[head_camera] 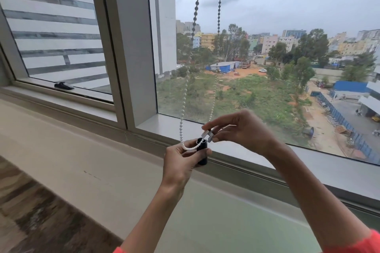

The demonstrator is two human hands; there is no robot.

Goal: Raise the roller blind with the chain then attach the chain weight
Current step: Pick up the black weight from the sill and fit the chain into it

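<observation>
A white beaded chain [186, 88] hangs as a loop in front of the window, its two strands running up out of the top of the frame. The bottom of the loop lies across the top of a black cylindrical chain weight [202, 153]. My left hand [183, 160] grips that weight upright, just above the sill. My right hand [240, 129] pinches a small clear and silver clip piece [208, 135] right above the weight, touching the chain. The roller blind itself is out of view.
A wide beige window sill [92, 162] runs below the hands. A thick window frame post [131, 43] stands left of the chain, and a black window handle [63, 86] sits on the left pane's frame. Patterned carpet [26, 207] shows at lower left.
</observation>
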